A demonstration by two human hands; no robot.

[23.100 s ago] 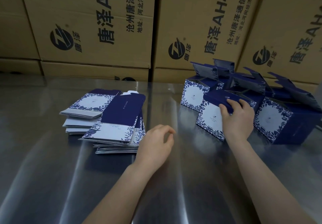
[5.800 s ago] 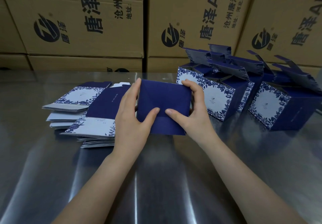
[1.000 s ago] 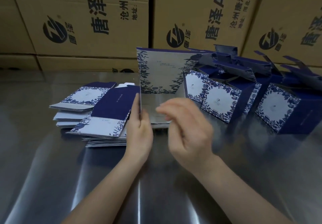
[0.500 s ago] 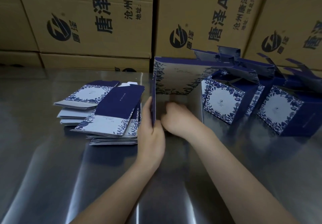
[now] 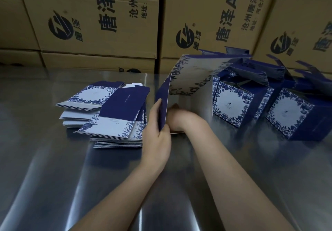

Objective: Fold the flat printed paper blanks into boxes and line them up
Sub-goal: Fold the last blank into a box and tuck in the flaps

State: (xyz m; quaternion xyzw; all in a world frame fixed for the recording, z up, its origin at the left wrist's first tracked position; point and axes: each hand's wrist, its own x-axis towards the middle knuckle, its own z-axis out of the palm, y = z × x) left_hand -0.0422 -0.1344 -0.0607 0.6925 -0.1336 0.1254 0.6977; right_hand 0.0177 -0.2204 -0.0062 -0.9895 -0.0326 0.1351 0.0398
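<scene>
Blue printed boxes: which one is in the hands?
The half-formed box at centre, left of the standing row: the left hand pinches its dark blue side panel, the right hand is inside it. The others stand untouched.

Two hands are counted: left hand (image 5: 156, 140), right hand (image 5: 181, 117). One half-folded box (image 5: 190, 76) is counted. Two stacks (image 5: 118, 123) of blanks are seen toward the table's (image 5: 53, 176) left edge, at least four finished boxes (image 5: 231, 105) toward its right edge, and three logo-printed cartons (image 5: 100, 15) behind.

A half-formed box (image 5: 188, 79), blue-and-white floral, stands open-ended between stacked flat blanks (image 5: 115, 115) and perhaps five folded boxes (image 5: 231, 105), flaps raised.
</scene>
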